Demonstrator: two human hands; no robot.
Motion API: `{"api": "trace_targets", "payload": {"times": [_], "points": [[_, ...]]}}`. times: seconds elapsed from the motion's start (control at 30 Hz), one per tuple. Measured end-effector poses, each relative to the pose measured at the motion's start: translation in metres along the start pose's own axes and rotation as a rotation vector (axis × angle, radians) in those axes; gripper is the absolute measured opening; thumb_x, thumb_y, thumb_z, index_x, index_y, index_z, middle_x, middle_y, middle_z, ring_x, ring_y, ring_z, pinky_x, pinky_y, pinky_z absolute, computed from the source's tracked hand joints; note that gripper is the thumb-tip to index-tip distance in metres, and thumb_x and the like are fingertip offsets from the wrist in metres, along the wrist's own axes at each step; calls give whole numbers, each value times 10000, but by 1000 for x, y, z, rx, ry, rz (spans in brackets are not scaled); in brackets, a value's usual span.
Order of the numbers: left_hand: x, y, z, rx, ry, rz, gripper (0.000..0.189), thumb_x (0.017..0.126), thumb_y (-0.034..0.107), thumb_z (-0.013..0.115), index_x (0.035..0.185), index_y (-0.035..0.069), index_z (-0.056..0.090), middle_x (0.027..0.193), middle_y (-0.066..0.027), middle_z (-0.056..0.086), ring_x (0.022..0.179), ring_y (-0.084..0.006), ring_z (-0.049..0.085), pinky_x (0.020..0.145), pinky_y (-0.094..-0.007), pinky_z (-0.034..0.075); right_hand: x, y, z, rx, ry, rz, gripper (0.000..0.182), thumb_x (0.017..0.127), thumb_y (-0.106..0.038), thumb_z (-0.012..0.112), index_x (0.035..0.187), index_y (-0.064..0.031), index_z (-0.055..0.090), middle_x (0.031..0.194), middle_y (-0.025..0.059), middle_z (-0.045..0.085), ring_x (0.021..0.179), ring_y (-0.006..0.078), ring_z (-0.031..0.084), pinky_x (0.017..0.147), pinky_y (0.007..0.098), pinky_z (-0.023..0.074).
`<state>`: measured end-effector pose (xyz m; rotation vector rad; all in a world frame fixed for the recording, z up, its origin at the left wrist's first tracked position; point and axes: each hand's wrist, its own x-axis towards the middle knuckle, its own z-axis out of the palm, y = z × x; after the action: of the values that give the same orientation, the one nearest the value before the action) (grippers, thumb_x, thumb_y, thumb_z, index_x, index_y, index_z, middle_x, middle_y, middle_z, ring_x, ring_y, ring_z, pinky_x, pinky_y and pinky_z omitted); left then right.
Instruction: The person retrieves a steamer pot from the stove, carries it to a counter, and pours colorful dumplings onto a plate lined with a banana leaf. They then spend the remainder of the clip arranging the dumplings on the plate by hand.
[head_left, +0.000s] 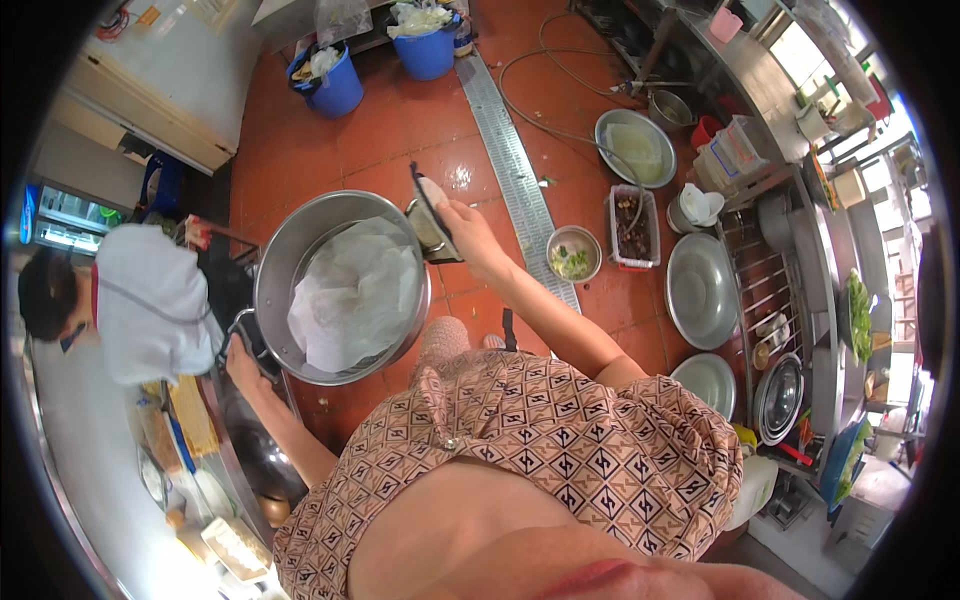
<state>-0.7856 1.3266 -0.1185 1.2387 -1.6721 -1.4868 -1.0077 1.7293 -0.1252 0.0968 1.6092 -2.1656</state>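
A large stainless-steel stockpot (341, 197) is tilted toward me in front of my body. Thin, translucent whitish sheeting (356, 296) lies crumpled inside it; I cannot tell whether it is cloth or film. On the left, my left hand (246, 366) grips the pot's loop handle through a dark folded cloth (259, 341). My right hand (471, 234) presses a thick, light-and-dark cloth pad (431, 196) against the pot's other side, covering most of that handle. What lies under the sheeting is hidden.
A co-worker (154, 304) stands close on the left by a counter. A metal drain grate (504, 139) crosses the wet tiled floor. Right of it are a bowl of greens (574, 255), a plastic bin (634, 225), metal basins (703, 289) and a hose (517, 109). Blue buckets (426, 56) stand ahead.
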Motion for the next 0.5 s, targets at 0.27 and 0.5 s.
{"api": "trace_targets", "payload": {"times": [0.27, 0.5], "points": [[150, 30, 164, -15, -36, 6, 436, 1005, 304, 564, 1175, -90, 641, 1090, -141, 686, 921, -204, 660, 812, -318, 520, 198, -67, 11, -21, 50, 63, 434, 1023, -281, 497, 1281, 58, 580, 1150, 136, 669, 1045, 189, 616, 914, 320, 465], [248, 90, 387, -61, -293, -35, 404, 1005, 279, 571, 1187, -75, 636, 1069, -128, 685, 904, -197, 668, 780, -323, 539, 331, -129, -54, 154, 197, -3, 408, 1026, -270, 492, 1261, 49, 586, 1115, 119, 669, 995, 170, 629, 870, 313, 495]]}}
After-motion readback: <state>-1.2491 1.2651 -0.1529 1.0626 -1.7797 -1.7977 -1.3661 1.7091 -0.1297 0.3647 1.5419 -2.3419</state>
